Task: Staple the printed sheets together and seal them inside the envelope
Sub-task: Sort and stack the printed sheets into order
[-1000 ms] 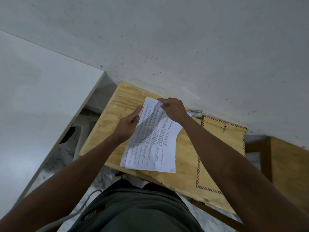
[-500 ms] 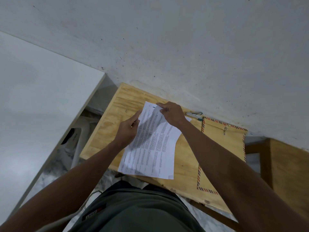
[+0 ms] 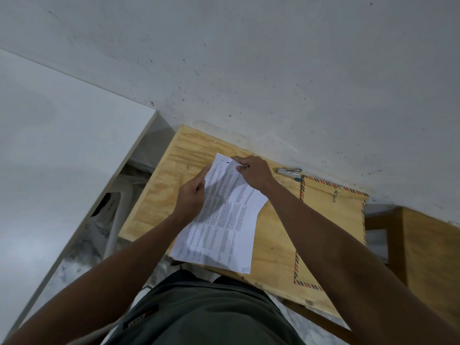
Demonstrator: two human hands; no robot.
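The printed sheets [image 3: 221, 215] lay a little left of the frame's centre, their lower edge overhanging the near edge of the wooden table [image 3: 159, 195] and their top end lifted slightly off it. The left hand [image 3: 193, 195] gripped the stack along its left edge, thumb on top and fingers curled beneath, forefinger stretched up along the margin. The right hand [image 3: 251, 174] pinched the upper right corner between thumb and fingers.

The stack looked thin and light, only a few leaves, and it bowed across its width where the hands held it up. Paper this limp probably slides leaf over leaf, so the edges would need squaring before a staple went in, and the top corner by the right hand seemed the sensible place to pin them together.

The stapler [image 3: 288, 171] sat against the wall at centre right, just beyond the right hand, untouched. The envelope [image 3: 331, 220], brown with a striped border and a metal clasp, lay flat on the right side of the table. It looked stiffer than the sheets and would probably be best taken by its open end.
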